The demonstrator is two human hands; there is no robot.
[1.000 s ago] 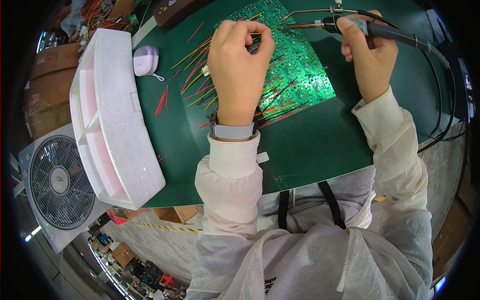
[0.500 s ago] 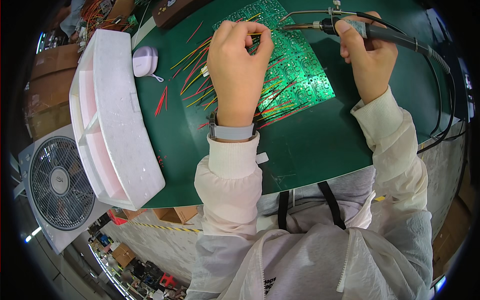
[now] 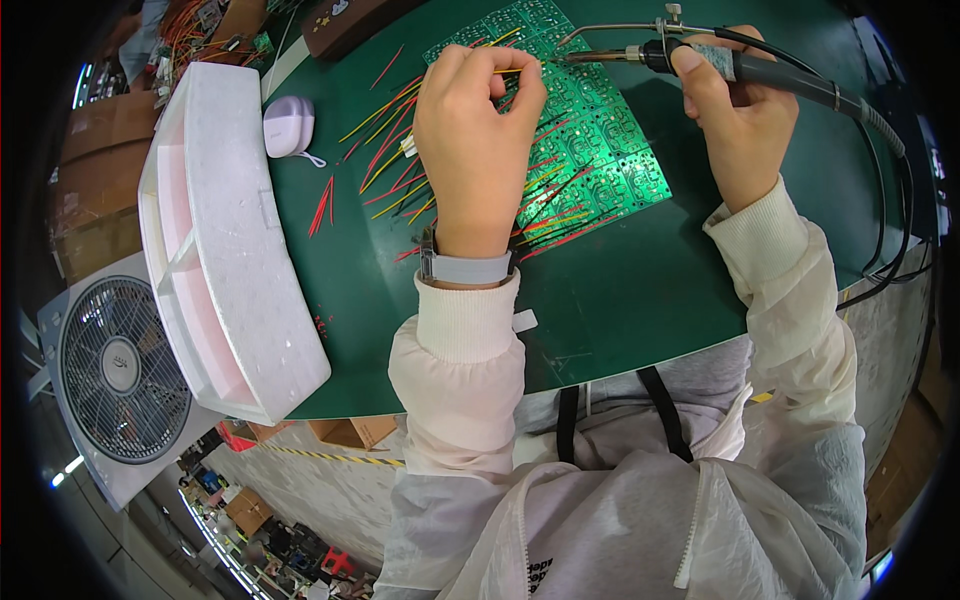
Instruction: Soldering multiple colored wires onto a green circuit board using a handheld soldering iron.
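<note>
A green circuit board panel (image 3: 600, 130) lies on the table, with several red, yellow and black wires (image 3: 555, 190) across it and out past its left side. My left hand (image 3: 475, 140) is over the panel's left part, thumb and fingers pinched on a thin yellow wire (image 3: 508, 71). In my right hand (image 3: 740, 125) is a soldering iron (image 3: 720, 62) with a thin metal feed tube (image 3: 615, 27) clamped above it. The iron's tip points left, close over the board near the pinched wire's end; whether they touch is too small to tell.
A white foam box with compartments (image 3: 235, 230) stands at the left, beside a lilac case (image 3: 289, 126). Loose red wires (image 3: 322, 206) lie near it. The iron's black cable (image 3: 900, 200) runs down the right side. A fan (image 3: 122, 368) is past the table's left edge.
Almost nothing differs. Both hands keep their places, and the soldering iron stays over the same spot of the board, with only a very slight shift of the whole view.
</note>
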